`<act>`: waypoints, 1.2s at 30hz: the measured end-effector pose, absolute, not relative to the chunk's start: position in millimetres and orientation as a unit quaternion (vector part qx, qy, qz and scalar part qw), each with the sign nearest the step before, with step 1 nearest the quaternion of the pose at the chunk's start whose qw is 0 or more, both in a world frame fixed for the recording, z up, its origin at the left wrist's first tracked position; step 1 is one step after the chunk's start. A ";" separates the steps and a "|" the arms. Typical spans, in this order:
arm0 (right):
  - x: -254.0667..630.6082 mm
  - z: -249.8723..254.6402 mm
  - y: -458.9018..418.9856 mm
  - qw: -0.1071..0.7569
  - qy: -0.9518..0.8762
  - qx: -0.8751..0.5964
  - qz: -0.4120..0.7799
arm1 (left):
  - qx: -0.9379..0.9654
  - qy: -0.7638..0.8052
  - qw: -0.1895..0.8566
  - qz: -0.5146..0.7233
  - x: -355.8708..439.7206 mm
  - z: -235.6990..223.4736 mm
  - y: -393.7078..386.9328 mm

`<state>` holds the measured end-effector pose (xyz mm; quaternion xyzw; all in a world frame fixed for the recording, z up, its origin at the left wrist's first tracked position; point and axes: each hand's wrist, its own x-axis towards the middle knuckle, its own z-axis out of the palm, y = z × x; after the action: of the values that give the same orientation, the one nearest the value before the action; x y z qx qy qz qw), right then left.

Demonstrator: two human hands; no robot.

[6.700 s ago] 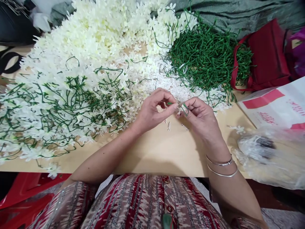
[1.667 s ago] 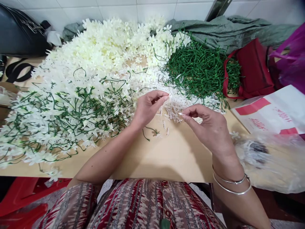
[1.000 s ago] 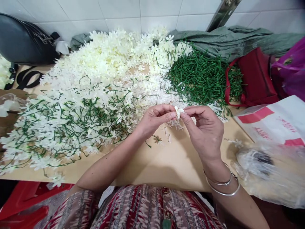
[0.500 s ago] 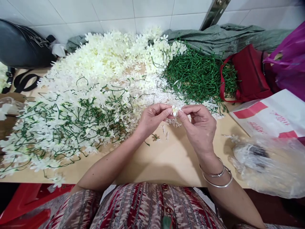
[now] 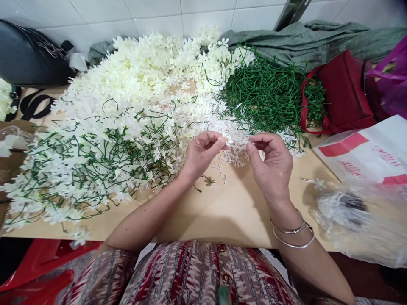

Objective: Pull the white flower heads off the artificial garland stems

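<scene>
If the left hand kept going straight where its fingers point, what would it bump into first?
Most likely the right hand: the left hand, pinching a white flower, points across at its fingertips. Depth is hard to judge, so it might pass slightly above or below.

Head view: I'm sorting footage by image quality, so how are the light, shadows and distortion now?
Head view: bright overall; soft shadows on the tabletop near the arms; pale flower heap nearly washed out in places; highlights on the clear plastic bag; wall tile joints slant towards the left, suggesting wide-angle distortion; top right corner darkens.
</scene>
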<state>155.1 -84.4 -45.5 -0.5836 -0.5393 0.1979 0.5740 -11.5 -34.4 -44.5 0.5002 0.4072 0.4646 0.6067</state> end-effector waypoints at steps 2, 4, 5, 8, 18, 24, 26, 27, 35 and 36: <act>155.1 -44.1 -84.8 0.567 -0.572 -0.576 0.141 | 0.496 0.404 0.613 0.464 -10.8 -43.0 -36.0; 152.4 -42.2 -86.0 0.560 -0.601 -0.558 0.120 | 0.501 0.393 0.622 0.456 -9.2 -42.4 -38.6; 150.6 -41.4 -86.7 0.556 -0.609 -0.551 0.126 | 0.504 0.386 0.627 0.451 -8.3 -42.5 -39.9; 146.4 -40.1 -89.0 0.556 -0.597 -0.545 0.192 | 0.519 0.371 0.637 0.434 -6.5 -43.7 -43.1; 144.8 -43.7 -88.4 0.572 -0.559 -0.541 0.262 | 0.517 0.364 0.650 0.422 -8.9 -42.0 -40.3; 148.0 -43.1 -86.5 0.589 -0.541 -0.538 0.267 | 0.529 0.356 0.656 0.403 -10.6 -39.1 -37.7; 148.7 -44.0 -86.6 0.583 -0.553 -0.538 0.255 | 0.534 0.350 0.650 0.411 -10.5 -40.6 -38.0; 148.8 -44.2 -86.8 0.580 -0.561 -0.538 0.246 | 0.537 0.349 0.646 0.415 -10.4 -41.4 -38.2; 146.8 -39.1 -89.4 0.526 -0.652 -0.541 0.075 | 0.554 0.367 0.622 0.414 -10.1 -47.2 -40.0; 146.8 -39.0 -89.2 0.524 -0.654 -0.540 0.076 | 0.560 0.368 0.616 0.414 -10.4 -48.5 -40.2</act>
<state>146.8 -89.2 -39.0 -0.5397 -0.6544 0.0760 0.5242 -10.4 -40.2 -48.5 0.5600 0.3680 0.4138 0.6162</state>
